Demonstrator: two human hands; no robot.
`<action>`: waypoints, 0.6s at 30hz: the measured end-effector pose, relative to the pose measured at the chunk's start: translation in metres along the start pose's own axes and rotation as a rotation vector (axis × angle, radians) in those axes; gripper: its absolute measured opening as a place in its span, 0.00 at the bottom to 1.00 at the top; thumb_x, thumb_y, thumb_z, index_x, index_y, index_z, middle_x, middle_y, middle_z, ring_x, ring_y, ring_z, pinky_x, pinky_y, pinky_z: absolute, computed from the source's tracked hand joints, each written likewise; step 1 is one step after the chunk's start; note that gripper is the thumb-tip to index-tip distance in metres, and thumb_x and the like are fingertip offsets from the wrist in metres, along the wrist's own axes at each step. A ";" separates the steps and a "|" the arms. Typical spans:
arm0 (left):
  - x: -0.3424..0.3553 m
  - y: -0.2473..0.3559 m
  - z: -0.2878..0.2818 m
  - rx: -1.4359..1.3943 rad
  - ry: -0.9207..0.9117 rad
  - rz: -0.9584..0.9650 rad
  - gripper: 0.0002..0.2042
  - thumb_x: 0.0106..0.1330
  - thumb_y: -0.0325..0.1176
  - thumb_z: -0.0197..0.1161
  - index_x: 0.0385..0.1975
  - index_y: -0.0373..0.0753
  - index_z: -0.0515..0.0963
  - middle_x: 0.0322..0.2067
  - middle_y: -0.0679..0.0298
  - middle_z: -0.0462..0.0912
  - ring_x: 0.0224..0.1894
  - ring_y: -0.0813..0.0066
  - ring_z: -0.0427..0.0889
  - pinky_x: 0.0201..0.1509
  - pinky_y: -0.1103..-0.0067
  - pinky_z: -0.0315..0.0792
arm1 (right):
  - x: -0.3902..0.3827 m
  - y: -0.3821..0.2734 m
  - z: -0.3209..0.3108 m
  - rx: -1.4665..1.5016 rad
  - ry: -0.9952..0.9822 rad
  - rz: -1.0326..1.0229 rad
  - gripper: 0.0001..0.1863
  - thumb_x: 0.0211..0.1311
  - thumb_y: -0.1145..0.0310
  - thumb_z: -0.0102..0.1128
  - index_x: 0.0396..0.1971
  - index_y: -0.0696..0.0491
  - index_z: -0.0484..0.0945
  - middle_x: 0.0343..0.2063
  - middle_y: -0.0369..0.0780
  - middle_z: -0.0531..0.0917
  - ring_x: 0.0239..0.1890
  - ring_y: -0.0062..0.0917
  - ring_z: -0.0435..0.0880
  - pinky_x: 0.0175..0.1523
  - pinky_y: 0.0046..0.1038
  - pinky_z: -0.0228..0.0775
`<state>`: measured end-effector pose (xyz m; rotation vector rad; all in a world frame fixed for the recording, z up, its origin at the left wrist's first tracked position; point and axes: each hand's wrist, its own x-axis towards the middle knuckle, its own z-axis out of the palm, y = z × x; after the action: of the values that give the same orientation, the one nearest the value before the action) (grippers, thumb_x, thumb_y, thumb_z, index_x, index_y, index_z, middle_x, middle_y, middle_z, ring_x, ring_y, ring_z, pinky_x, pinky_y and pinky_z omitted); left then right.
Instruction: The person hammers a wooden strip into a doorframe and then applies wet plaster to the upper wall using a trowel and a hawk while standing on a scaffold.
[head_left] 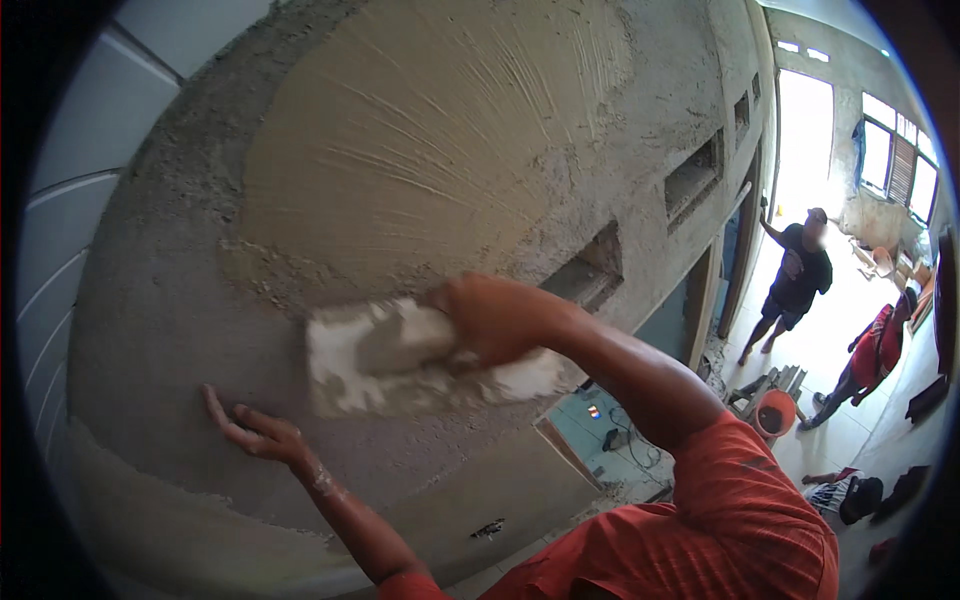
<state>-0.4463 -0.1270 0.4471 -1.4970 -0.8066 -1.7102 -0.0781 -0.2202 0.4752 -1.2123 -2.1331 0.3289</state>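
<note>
My right hand is closed round the handle of a long pale plastering float, whose back is smeared with mortar. The float lies against the wall, and both it and the hand are slightly blurred. Above it spreads a damp, light-brown patch of plaster with ridges fanning outward; rougher grey plaster surrounds the patch. Lower left, my left hand is held near the wall with its fingers stretched out and nothing in it. I cannot tell whether it touches the wall.
Rectangular recesses are cut into the wall on the right, one close to my right forearm. White panels border the left. Beyond, one person stands by a bright doorway, another stands farther right, and an orange bucket is on the floor.
</note>
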 end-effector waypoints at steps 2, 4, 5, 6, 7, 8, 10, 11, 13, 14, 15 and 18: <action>0.020 0.008 -0.008 -0.020 0.040 0.023 0.21 0.83 0.31 0.41 0.68 0.25 0.65 0.67 0.43 0.71 0.70 0.49 0.72 0.74 0.59 0.65 | -0.035 -0.005 -0.018 -0.162 0.111 -0.086 0.38 0.47 0.54 0.79 0.59 0.55 0.79 0.41 0.48 0.89 0.46 0.46 0.88 0.53 0.44 0.78; 0.018 -0.008 -0.018 -0.002 0.092 0.022 0.21 0.82 0.31 0.41 0.68 0.25 0.65 0.67 0.43 0.71 0.70 0.48 0.72 0.74 0.58 0.65 | -0.048 -0.019 -0.047 -0.270 0.160 0.016 0.31 0.49 0.62 0.77 0.57 0.39 0.80 0.45 0.42 0.88 0.49 0.42 0.87 0.55 0.45 0.77; 0.014 -0.018 -0.025 0.013 0.063 0.035 0.21 0.82 0.31 0.41 0.68 0.25 0.65 0.67 0.43 0.71 0.70 0.47 0.71 0.75 0.57 0.65 | -0.047 -0.018 -0.059 -0.302 0.281 0.006 0.30 0.48 0.63 0.80 0.56 0.36 0.82 0.51 0.39 0.87 0.53 0.39 0.86 0.58 0.43 0.76; 0.010 -0.020 -0.024 0.011 0.013 0.036 0.21 0.82 0.31 0.41 0.68 0.25 0.65 0.67 0.43 0.71 0.70 0.47 0.71 0.75 0.56 0.64 | -0.045 -0.019 -0.074 -0.467 0.443 -0.009 0.32 0.46 0.62 0.83 0.55 0.34 0.83 0.57 0.37 0.85 0.59 0.35 0.84 0.66 0.45 0.72; 0.011 -0.022 -0.022 0.019 0.040 0.028 0.21 0.82 0.31 0.41 0.68 0.25 0.65 0.67 0.43 0.71 0.70 0.47 0.71 0.75 0.56 0.64 | -0.036 -0.027 -0.092 -0.674 0.572 -0.010 0.34 0.44 0.60 0.85 0.56 0.31 0.83 0.59 0.35 0.84 0.62 0.33 0.81 0.71 0.48 0.66; 0.007 -0.017 -0.016 0.024 0.027 0.002 0.21 0.82 0.31 0.42 0.68 0.25 0.65 0.67 0.43 0.71 0.70 0.47 0.71 0.75 0.56 0.64 | -0.023 -0.025 -0.116 -0.725 0.666 -0.077 0.34 0.43 0.61 0.85 0.56 0.30 0.83 0.58 0.35 0.84 0.62 0.30 0.82 0.74 0.52 0.61; 0.003 -0.016 -0.022 0.059 0.007 -0.024 0.21 0.82 0.32 0.42 0.68 0.26 0.65 0.67 0.43 0.71 0.70 0.47 0.71 0.75 0.55 0.64 | 0.015 -0.034 -0.155 -0.738 0.770 -0.162 0.31 0.43 0.67 0.81 0.52 0.33 0.85 0.49 0.34 0.89 0.52 0.29 0.88 0.62 0.41 0.76; 0.001 -0.014 -0.016 0.028 0.011 -0.015 0.21 0.82 0.32 0.42 0.68 0.26 0.65 0.66 0.44 0.72 0.70 0.47 0.72 0.75 0.55 0.64 | 0.031 -0.037 -0.179 -0.656 0.720 -0.136 0.30 0.43 0.69 0.79 0.51 0.34 0.86 0.46 0.34 0.91 0.47 0.29 0.90 0.56 0.38 0.81; -0.002 -0.014 -0.014 0.015 0.024 -0.004 0.21 0.82 0.33 0.42 0.68 0.27 0.65 0.66 0.44 0.72 0.70 0.47 0.72 0.75 0.55 0.64 | 0.057 -0.053 -0.198 -0.732 0.771 -0.213 0.28 0.41 0.72 0.78 0.49 0.38 0.87 0.40 0.35 0.91 0.41 0.30 0.90 0.53 0.38 0.81; -0.003 -0.015 -0.013 0.019 0.021 0.002 0.21 0.82 0.34 0.43 0.68 0.28 0.65 0.66 0.44 0.73 0.69 0.47 0.72 0.75 0.55 0.64 | 0.066 -0.059 -0.205 -0.796 0.832 -0.280 0.27 0.39 0.75 0.76 0.46 0.41 0.88 0.34 0.36 0.91 0.35 0.31 0.91 0.50 0.37 0.82; 0.000 -0.016 -0.014 0.027 0.018 0.017 0.21 0.82 0.35 0.44 0.68 0.28 0.65 0.66 0.45 0.73 0.69 0.47 0.72 0.74 0.55 0.65 | 0.076 -0.061 -0.211 -0.794 0.837 -0.288 0.27 0.39 0.75 0.76 0.46 0.41 0.88 0.34 0.36 0.91 0.35 0.31 0.91 0.50 0.37 0.82; 0.008 -0.013 -0.016 0.054 0.050 0.050 0.22 0.82 0.36 0.45 0.67 0.28 0.66 0.66 0.45 0.73 0.69 0.47 0.73 0.74 0.55 0.65 | 0.093 -0.066 -0.213 -0.861 0.919 -0.264 0.28 0.39 0.74 0.76 0.47 0.41 0.88 0.35 0.37 0.91 0.36 0.31 0.91 0.51 0.36 0.82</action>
<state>-0.4666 -0.1336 0.4531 -1.4211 -0.7760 -1.6698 -0.0173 -0.1987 0.7081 -1.1305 -1.5369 -1.1549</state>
